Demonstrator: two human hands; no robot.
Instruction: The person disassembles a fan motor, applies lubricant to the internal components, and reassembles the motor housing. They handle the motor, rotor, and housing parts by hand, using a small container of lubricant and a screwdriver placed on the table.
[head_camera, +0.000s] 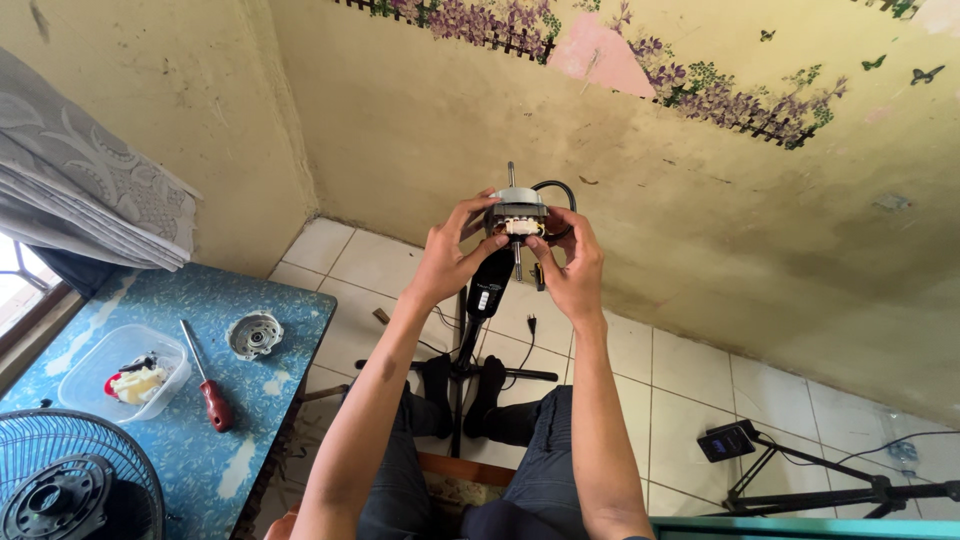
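- Blue patterned table (285, 330) at eight o'clock bears a black fan grille (70, 480), a red-handled screwdriver (205, 375) and a round grey metal cover (255, 334).
- Clear plastic tub (90, 365) there holds small white and red parts.
- Grey metal fan motor (517, 213), held centre frame on a black stand (487, 285), has its shaft running twelve to six.
- Left hand (447, 255) and right hand (572, 268) each grip the motor's sides, fingers curled.

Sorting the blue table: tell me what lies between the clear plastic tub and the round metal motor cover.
In the head view, a red-handled screwdriver lies between the plastic tub and the metal cover.
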